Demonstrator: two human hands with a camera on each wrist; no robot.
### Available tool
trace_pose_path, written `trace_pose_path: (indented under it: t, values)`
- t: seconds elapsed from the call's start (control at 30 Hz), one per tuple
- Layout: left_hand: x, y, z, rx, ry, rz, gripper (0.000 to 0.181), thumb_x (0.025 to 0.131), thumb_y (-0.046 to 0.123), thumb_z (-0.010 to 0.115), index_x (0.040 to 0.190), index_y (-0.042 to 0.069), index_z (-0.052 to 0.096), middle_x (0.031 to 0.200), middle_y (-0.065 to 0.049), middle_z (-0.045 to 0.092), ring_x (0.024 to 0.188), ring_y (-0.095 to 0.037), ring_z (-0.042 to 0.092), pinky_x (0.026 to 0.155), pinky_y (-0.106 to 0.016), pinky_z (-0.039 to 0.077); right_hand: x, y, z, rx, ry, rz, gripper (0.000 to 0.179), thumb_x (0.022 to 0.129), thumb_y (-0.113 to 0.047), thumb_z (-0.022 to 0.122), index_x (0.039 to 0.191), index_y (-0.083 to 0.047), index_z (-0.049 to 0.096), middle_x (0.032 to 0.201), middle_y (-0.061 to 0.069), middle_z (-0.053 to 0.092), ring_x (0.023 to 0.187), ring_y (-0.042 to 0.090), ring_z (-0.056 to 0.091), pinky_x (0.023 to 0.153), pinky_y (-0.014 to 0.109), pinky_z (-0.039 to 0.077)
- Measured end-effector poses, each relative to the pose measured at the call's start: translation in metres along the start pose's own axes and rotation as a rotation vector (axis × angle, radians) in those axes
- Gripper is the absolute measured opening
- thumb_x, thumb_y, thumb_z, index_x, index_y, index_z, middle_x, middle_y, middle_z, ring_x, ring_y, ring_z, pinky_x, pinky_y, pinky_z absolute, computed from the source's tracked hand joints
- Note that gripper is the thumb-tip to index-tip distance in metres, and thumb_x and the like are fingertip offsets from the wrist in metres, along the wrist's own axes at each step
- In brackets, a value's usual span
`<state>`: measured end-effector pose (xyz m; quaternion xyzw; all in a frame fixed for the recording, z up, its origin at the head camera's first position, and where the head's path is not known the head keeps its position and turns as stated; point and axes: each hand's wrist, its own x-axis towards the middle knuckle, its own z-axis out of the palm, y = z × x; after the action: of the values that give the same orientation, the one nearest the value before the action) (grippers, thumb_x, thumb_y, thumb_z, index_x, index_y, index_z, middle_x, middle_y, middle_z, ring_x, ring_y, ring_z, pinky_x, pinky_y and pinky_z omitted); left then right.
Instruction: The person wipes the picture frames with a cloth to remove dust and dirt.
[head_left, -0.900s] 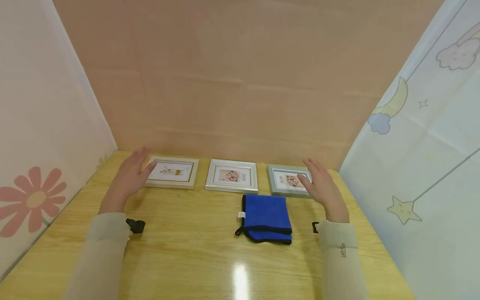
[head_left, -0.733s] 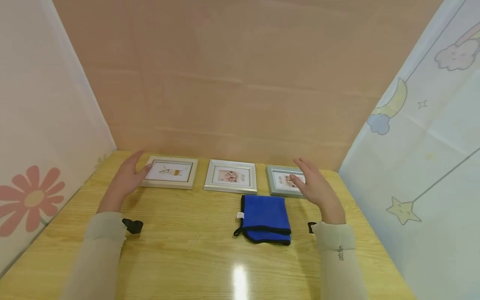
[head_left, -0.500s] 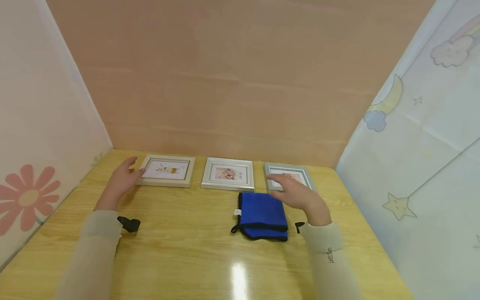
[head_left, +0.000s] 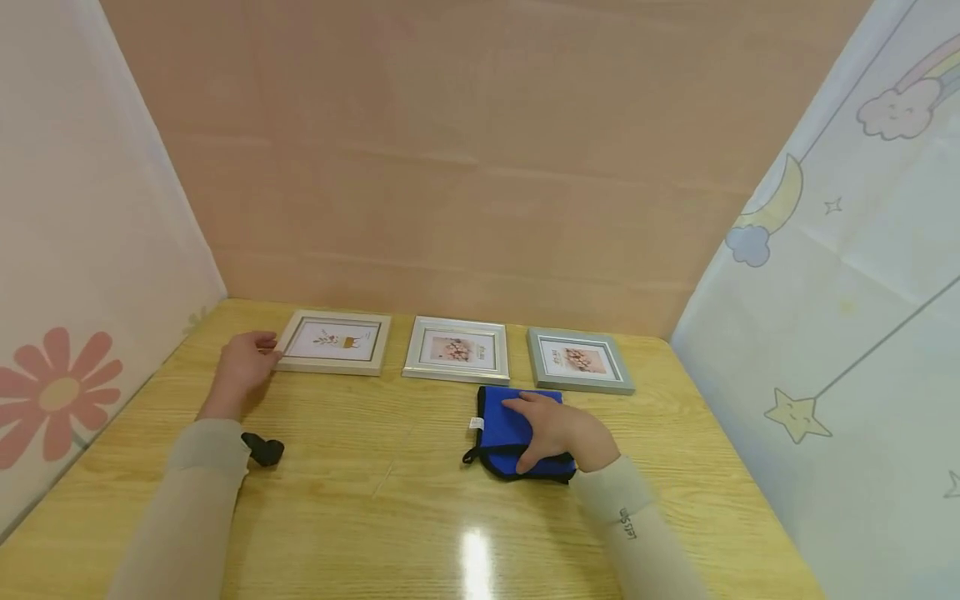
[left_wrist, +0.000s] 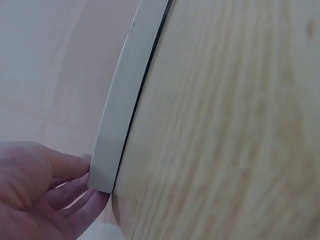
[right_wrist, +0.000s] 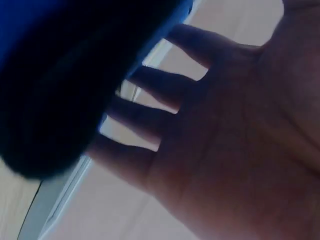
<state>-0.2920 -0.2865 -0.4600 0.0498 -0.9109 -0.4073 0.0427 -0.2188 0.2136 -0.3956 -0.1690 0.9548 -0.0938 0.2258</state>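
Note:
In the head view, three picture frames lie flat in a row on the wooden table (head_left: 337,500). My left hand (head_left: 246,367) pinches the near left corner of the cream picture frame (head_left: 381,343); the left wrist view has the thumb at the upper edge of this picture frame (left_wrist: 117,130) and curled fingers under its corner. My right hand (head_left: 551,429) is over the folded blue cloth (head_left: 498,417) with black trim, fingers and thumb spread. The right wrist view shows the fingers (right_wrist: 145,117) extended behind the cloth's dark edge (right_wrist: 55,110).
A silver picture frame (head_left: 456,379) lies in the middle and a grey-green picture frame (head_left: 583,385) to its right, behind the cloth. An orange-brown backdrop (head_left: 465,167) rises at the rear. Patterned sheets flank both sides of the table.
My right hand has come down and left from above the grey-green picture frame to the cloth. My left hand has lowered to the cream picture frame's left side, its fingers curling in.

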Motion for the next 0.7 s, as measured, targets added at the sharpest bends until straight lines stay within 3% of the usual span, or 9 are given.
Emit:
trace_pose_path:
  t: [0.43,0.57,0.7]
  values:
    - [-0.001,0.009,-0.001,0.034,0.015,-0.110,0.057,0.108,0.023,0.062,0.147,-0.019,0.053,0.148,-0.042,0.057,0.141,-0.059,0.053,0.120,-0.067,0.045,0.006,-0.016,0.014,-0.069,-0.035,0.084,0.117,0.080,-0.027,0.096,0.174,-0.014,0.027,0.183,0.021,0.017,0.170,0.049,0.016,0.130,0.074,0.029]
    - [0.001,0.009,0.000,0.019,0.016,-0.155,0.056,0.109,0.025,0.062,0.147,-0.015,0.056,0.152,-0.040,0.055,0.144,-0.059,0.050,0.122,-0.067,0.044,0.008,-0.019,0.015,-0.057,0.006,0.084,0.101,0.088,-0.014,0.088,0.172,-0.012,0.032,0.181,0.025,0.021,0.168,0.052,0.021,0.131,0.073,0.029]
    - [0.005,0.009,0.002,0.002,0.027,-0.199,0.053,0.109,0.027,0.063,0.146,-0.011,0.060,0.154,-0.037,0.055,0.147,-0.057,0.048,0.124,-0.066,0.042,0.009,-0.018,0.016,-0.054,0.084,0.062,0.077,0.097,0.003,0.071,0.167,-0.008,0.042,0.176,0.028,0.032,0.163,0.054,0.031,0.130,0.070,0.033]
